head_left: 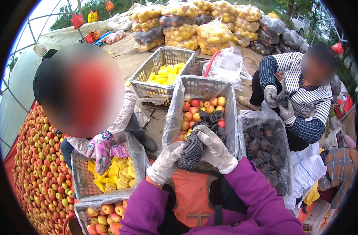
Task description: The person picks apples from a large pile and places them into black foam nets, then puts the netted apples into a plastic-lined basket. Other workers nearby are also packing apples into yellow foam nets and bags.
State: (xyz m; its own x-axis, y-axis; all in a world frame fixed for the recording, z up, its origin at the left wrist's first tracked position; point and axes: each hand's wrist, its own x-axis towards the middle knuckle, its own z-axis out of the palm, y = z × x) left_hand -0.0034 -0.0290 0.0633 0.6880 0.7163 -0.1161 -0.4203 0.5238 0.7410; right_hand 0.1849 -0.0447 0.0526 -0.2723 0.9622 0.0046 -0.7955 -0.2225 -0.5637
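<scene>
Both my hands wear white gloves and meet in front of me around a black foam fruit net (191, 152). My left hand (163, 163) grips its left side, fingers closed. My right hand (216, 149) is closed on its upper right edge. The net bulges, but whether an apple sits inside I cannot make out. Just beyond lies a lined crate (172, 117) holding red-yellow apples (195, 111) and loose black nets (215, 116). Right of it, another lined crate (287, 156) holds apples wrapped in black nets (261, 147).
A co-worker at left reaches a floral-gloved hand (96, 152) over a crate (81, 178) of yellow nets, beside a large apple heap (39, 172). At right, another co-worker's gloved hands (285, 107) hold a black net. Farther off stand a yellow-filled crate (141, 84) and stacked fruit bags (183, 33).
</scene>
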